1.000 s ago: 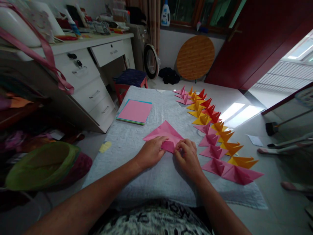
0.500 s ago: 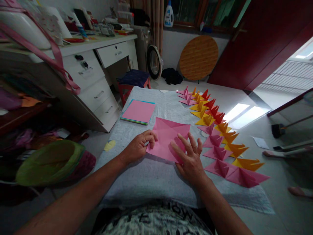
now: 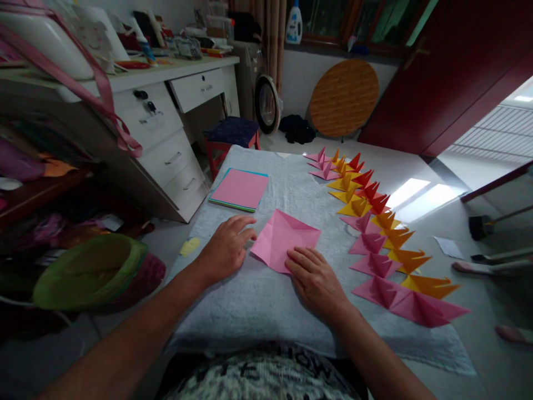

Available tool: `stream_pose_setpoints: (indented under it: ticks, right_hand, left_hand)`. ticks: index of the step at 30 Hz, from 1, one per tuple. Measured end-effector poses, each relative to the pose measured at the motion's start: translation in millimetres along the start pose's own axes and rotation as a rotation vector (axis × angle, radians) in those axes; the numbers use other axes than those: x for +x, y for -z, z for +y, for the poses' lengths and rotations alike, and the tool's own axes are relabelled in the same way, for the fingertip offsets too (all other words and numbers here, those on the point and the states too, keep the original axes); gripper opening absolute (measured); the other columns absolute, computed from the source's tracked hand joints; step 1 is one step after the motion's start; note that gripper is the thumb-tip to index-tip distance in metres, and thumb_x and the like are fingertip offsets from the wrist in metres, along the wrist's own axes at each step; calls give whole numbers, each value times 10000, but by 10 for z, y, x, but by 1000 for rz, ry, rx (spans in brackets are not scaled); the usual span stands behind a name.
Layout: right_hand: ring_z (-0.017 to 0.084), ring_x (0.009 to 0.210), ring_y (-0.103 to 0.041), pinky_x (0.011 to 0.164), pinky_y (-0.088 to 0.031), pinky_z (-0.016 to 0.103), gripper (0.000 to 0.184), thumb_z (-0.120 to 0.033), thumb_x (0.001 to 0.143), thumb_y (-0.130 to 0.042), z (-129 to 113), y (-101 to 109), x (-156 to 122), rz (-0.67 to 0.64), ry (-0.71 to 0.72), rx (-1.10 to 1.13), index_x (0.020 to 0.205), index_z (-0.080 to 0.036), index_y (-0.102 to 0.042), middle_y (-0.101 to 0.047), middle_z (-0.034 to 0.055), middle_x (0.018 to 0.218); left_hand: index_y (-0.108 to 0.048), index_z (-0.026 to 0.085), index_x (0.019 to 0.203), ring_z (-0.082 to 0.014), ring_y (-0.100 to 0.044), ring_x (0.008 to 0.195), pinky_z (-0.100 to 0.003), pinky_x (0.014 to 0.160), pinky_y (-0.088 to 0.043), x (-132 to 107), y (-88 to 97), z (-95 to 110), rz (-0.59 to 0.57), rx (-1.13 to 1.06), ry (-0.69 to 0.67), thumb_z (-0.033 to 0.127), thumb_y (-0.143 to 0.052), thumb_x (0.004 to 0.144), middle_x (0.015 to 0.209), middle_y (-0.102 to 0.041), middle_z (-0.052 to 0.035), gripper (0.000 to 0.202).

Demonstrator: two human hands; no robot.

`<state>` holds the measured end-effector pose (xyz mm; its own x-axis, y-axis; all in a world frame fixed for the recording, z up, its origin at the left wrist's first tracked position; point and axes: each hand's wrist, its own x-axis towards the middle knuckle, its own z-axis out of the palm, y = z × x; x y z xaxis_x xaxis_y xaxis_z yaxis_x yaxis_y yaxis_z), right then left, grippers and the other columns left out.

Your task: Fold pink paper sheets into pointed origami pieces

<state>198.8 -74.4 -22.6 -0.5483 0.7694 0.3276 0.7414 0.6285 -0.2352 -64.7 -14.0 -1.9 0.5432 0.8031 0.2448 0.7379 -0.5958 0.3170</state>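
Note:
A square sheet of pink origami paper [image 3: 283, 236] with fold creases lies at an angle on the cloth-covered table [image 3: 250, 311]. My left hand [image 3: 227, 244] hovers by the paper's left corner, its fingers loosely bent and apart, holding nothing. At the lower right edge, my right hand [image 3: 314, 275] has its fingers pressed together over the paper; its thumb is hidden. Beyond my left hand sits a stack of square coloured paper [image 3: 239, 189], pink on top. To the right stand rows of folded paper cranes, pink [image 3: 378, 291], yellow [image 3: 353, 205] and red [image 3: 377, 197].
A yellow scrap [image 3: 190, 246] lies near the table's left edge. On the floor to the left is a bin with a green liner [image 3: 89, 272]. A stool [image 3: 233, 133] stands past the far left corner, beside a white desk [image 3: 166, 153].
The pink sheet has turned on the table, a corner now pointing away from me. My left hand has let go of its left edge; my right hand's spread fingers have come together.

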Motion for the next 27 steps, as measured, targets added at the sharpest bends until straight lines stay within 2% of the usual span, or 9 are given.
stream_pose_setpoints:
  ticks: [3,5,8,10,13,17,21,24,27]
  right_hand:
    - [254,1213,-602,1044,-475,434,271,-157,962,-504,-21,-2,33,7,11,-12,1144,-180,-704,-699,101,1263]
    - [257,1182,-615,1007,-497,421,251,-153,958,-520,-36,-1,61,11,25,-20,1125,-171,-707,-711,107,1234]
    - [264,1113,-644,936,-524,407,220,-141,942,-548,-49,5,93,28,53,-33,1093,-166,-706,-727,111,1186]
    - [262,1061,-661,894,-533,399,213,-131,932,-558,-51,16,103,29,67,-33,1087,-169,-700,-736,109,1161]
    - [266,1054,-660,901,-528,407,233,-122,929,-555,-44,38,111,28,69,-25,1116,-166,-687,-733,109,1167]
    - [283,1101,-634,932,-516,427,272,-100,897,-576,-5,43,123,-12,40,19,1136,-163,-690,-714,121,1208]
    - [270,1066,-624,935,-505,427,253,-110,890,-574,49,9,138,11,-38,174,1084,-192,-714,-722,103,1168]
    - [222,946,-632,866,-509,367,217,-146,945,-526,74,-11,154,95,-109,318,1014,-197,-725,-732,92,1025]
    - [200,836,-612,772,-488,322,211,-206,971,-528,87,-24,164,137,-225,378,886,-187,-720,-689,75,865]
  left_hand:
    - [-627,190,1153,-278,-494,1205,-454,1068,-430,-118,38,160,-47,-4,-91,45,-577,752,1369,-567,-96,429]
    - [-630,205,1174,-264,-522,1144,-427,1010,-470,-142,-4,236,-84,33,-140,116,-625,826,1351,-586,-91,360]
    - [-686,201,941,-248,-569,1008,-383,858,-518,-95,-93,258,-49,192,-147,155,-634,886,1234,-659,-83,88]
    - [-683,194,875,-233,-583,945,-345,772,-518,-33,-120,237,-13,261,-169,158,-637,897,1170,-688,-69,62]
    - [-679,185,880,-212,-593,870,-317,696,-502,52,-118,203,32,301,-229,155,-623,911,1106,-710,-55,71]
    - [-684,180,904,-208,-609,851,-321,699,-505,81,-159,156,36,255,-240,143,-602,921,1069,-717,-53,92]
    - [-693,167,943,-202,-627,890,-329,803,-531,53,-256,88,25,77,-145,121,-602,914,999,-712,-59,106]
    - [-702,167,952,-198,-633,931,-327,857,-530,45,-288,48,30,-57,-73,119,-602,912,999,-699,-60,118]
    - [-715,177,951,-192,-637,937,-315,853,-525,47,-289,27,13,-152,-21,100,-594,901,995,-676,-55,152]
